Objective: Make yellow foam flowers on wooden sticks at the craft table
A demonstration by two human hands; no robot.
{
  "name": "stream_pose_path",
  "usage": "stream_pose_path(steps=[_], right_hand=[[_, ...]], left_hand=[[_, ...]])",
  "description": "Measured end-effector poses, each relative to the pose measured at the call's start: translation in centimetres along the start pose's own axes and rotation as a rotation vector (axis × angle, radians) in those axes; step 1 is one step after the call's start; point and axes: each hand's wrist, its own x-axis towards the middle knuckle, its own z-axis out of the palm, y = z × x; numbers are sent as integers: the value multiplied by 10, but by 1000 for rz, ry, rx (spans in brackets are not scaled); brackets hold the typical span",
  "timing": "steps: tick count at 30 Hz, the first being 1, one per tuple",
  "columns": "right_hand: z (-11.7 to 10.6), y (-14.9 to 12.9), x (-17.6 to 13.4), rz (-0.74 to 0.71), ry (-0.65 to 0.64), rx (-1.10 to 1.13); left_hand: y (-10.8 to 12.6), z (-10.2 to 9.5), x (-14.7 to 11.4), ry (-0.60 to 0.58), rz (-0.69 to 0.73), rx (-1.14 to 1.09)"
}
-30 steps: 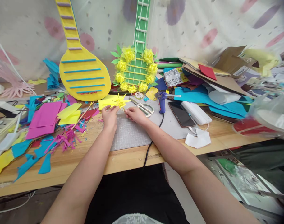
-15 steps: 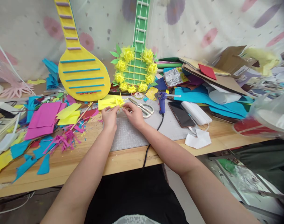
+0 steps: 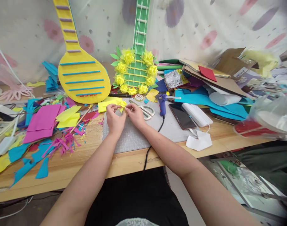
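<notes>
At the front edge of the counter, the black cord hangs down after passing under the right forearm; if the forearm catches it, the attached glue gun could be dragged toward the person. Beyond, above the gray cutting mat, the yellow paper flower is held between the left hand and the right hand. The fingers of both hands are clamped on the flower; the exact pinch points are partly hidden. Excess or uneven pinch force could crush or tear the petals, and opposed pulling could loosen the base. The scissors lie just beside the right hand, blades toward the flower; a sideways move could snag paper or scratch skin. To their right lies the blue glue gun; whether it is hot cannot be told, but contact with its nozzle could burn. Farthest off, the green model lute carries a ring of similar flowers; a careless forward reach could knock these out of shape.
</notes>
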Motion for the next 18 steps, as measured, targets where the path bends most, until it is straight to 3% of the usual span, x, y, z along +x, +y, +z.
stream_pose_path(steps=[12,18], right_hand=[[1,-5,-2,221,6,123],[2,-6,-4,216,0,155]], left_hand=[[-9,-6,5,-123,201,286],[-8,-9,4,-138,263,463]])
